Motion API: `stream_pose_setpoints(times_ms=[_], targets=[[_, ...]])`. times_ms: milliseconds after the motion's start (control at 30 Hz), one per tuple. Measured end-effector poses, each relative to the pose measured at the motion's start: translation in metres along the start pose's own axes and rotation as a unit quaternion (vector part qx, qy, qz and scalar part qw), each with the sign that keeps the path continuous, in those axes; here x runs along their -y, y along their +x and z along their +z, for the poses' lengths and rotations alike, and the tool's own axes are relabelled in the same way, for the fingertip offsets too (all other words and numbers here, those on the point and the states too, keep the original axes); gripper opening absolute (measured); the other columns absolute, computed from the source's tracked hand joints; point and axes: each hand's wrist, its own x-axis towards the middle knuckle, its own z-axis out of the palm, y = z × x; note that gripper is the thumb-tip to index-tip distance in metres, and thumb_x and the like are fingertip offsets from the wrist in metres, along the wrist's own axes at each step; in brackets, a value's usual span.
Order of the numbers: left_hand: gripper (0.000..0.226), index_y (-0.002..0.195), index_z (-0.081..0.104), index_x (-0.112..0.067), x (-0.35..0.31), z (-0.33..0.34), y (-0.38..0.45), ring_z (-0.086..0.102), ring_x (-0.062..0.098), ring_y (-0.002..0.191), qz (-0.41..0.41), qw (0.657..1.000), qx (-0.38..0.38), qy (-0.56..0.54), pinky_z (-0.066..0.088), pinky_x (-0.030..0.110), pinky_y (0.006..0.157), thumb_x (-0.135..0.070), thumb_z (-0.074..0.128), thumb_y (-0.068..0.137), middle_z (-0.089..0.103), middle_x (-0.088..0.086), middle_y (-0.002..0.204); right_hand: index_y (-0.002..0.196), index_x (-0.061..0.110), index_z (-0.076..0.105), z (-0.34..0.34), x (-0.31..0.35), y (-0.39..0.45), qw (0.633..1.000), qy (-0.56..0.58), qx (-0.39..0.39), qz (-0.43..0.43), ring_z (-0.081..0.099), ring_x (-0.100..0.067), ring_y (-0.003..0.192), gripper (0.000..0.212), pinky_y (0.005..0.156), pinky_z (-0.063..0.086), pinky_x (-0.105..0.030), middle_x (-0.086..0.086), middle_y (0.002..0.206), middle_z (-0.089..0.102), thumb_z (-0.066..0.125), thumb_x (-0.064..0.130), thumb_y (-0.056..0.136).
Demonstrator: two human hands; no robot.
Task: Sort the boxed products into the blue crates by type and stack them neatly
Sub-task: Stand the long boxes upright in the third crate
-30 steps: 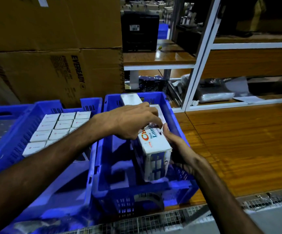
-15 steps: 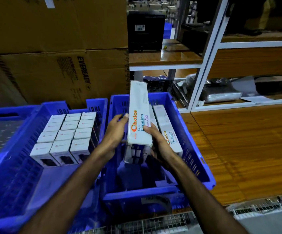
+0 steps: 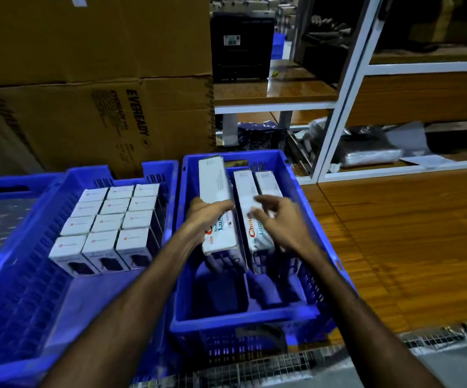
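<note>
over the right blue crate (image 3: 254, 317), the left hand (image 3: 208, 215) clamped fingers on a long matte cardboard box (image 3: 217, 208) pointing lengthwise away, tilted; the right hand (image 3: 279, 219) hovered, fingers apart.

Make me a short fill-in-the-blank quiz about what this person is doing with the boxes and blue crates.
1. The left hand holds a long white box over the ____ crate.
2. The small white boxes in the left crate stand in rows of ____.
3. Both crates are coloured ____.
4. The right hand hovers over the long boxes with its fingers ____.

Missing words: right; three; blue; open
</note>
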Motion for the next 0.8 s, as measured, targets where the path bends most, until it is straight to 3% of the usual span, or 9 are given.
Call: stream_pose_setpoints(times_ms=[100, 200, 267, 333, 400, 567, 633, 700, 800], targets=[[0.058, 0.111, 0.066, -0.008, 0.007, 0.014, 0.017, 0.051, 0.019, 0.054, -0.008, 0.999, -0.01, 0.042, 0.038, 0.026, 0.043, -0.04, 0.085, 0.066, 0.064, 0.004, 0.076, 0.138, 0.015, 0.061, -0.03, -0.021, 0.01, 0.972, -0.219, -0.081, 0.0, 0.062, -0.025, 0.119, 0.045, 0.093, 0.047, -0.031, -0.008, 0.138, 0.063, 0.064, 0.032, 0.096], [0.077, 0.119, 0.06, -0.01, 0.018, 0.028, 0.038, 0.059, 0.019, 0.058, -0.001, 0.998, -0.014, 0.054, 0.041, 0.024, 0.042, -0.048, 0.084, 0.057, 0.07, 0.004, 0.086, 0.139, 0.016, 0.053, -0.037, -0.044, 0.013, 0.933, -0.357, 0.019, 0.039, 0.055, -0.03, 0.124, 0.057, 0.095, 0.05, -0.038, -0.014, 0.146, 0.046, 0.068, 0.046, 0.092], [0.088, 0.118, 0.06, -0.014, 0.032, 0.037, 0.062, 0.068, 0.019, 0.063, -0.001, 0.998, -0.006, 0.066, 0.051, 0.026, 0.044, -0.054, 0.085, 0.044, 0.074, 0.006, 0.095, 0.133, 0.021, 0.056, -0.035, -0.054, 0.014, 0.904, -0.42, 0.079, 0.03, 0.043, -0.034, 0.138, 0.069, 0.107, 0.045, -0.049, -0.018, 0.157, 0.031, 0.071, 0.064, 0.082], [0.09, 0.114, 0.066, -0.02, 0.046, 0.048, 0.085, 0.076, 0.02, 0.077, 0.002, 0.997, -0.004, 0.072, 0.065, 0.039, 0.062, -0.056, 0.084, 0.034, 0.078, 0.002, 0.102, 0.134, 0.023, 0.057, -0.034, -0.059, 0.017, 0.884, -0.454, 0.107, 0.024, 0.023, -0.038, 0.152, 0.083, 0.119, 0.033, -0.059, -0.022, 0.165, 0.015, 0.072, 0.075, 0.071], [0.085, 0.11, 0.072, -0.024, 0.052, 0.055, 0.087, 0.077, 0.021, 0.086, 0.007, 0.998, -0.007, 0.065, 0.066, 0.041, 0.077, -0.059, 0.082, 0.034, 0.08, -0.002, 0.103, 0.137, 0.023, 0.054, -0.035, -0.061, 0.021, 0.876, -0.463, 0.131, 0.023, 0.007, -0.04, 0.157, 0.091, 0.123, 0.021, -0.064, -0.025, 0.168, 0.004, 0.074, 0.077, 0.066], [0.066, 0.115, 0.068, -0.029, 0.052, 0.061, 0.072, 0.075, 0.021, 0.081, 0.011, 0.999, -0.025, 0.044, 0.048, 0.024, 0.051, -0.056, 0.08, 0.055, 0.078, -0.006, 0.098, 0.141, 0.025, 0.048, -0.04, -0.06, 0.025, 0.857, -0.478, 0.189, 0.035, -0.01, -0.046, 0.155, 0.107, 0.121, 0.008, -0.069, -0.03, 0.166, -0.015, 0.079, 0.079, 0.054], [0.061, 0.115, 0.069, -0.03, 0.052, 0.063, 0.071, 0.074, 0.021, 0.082, 0.019, 0.998, -0.032, 0.045, 0.053, 0.028, 0.056, -0.054, 0.08, 0.059, 0.078, -0.008, 0.098, 0.142, 0.027, 0.046, -0.04, -0.058, 0.027, 0.842, -0.496, 0.206, 0.045, -0.014, -0.048, 0.154, 0.107, 0.119, 0.006, -0.072, -0.03, 0.164, -0.021, 0.081, 0.077, 0.054], [0.059, 0.115, 0.072, -0.031, 0.055, 0.065, 0.073, 0.073, 0.02, 0.087, 0.032, 0.998, -0.034, 0.039, 0.062, 0.035, 0.072, -0.053, 0.08, 0.061, 0.079, -0.009, 0.1, 0.14, 0.028, 0.048, -0.04, -0.056, 0.03, 0.826, -0.517, 0.219, 0.053, -0.014, -0.05, 0.153, 0.102, 0.117, 0.006, -0.076, -0.03, 0.164, -0.023, 0.083, 0.073, 0.056], [0.065, 0.116, 0.071, -0.031, 0.062, 0.067, 0.079, 0.073, 0.019, 0.092, 0.036, 0.998, -0.035, 0.023, 0.062, 0.04, 0.087, -0.056, 0.08, 0.057, 0.078, -0.011, 0.102, 0.139, 0.026, 0.046, -0.039, -0.054, 0.032, 0.803, -0.548, 0.229, 0.058, -0.012, -0.052, 0.153, 0.099, 0.116, 0.008, -0.078, -0.032, 0.163, -0.023, 0.086, 0.069, 0.058]])
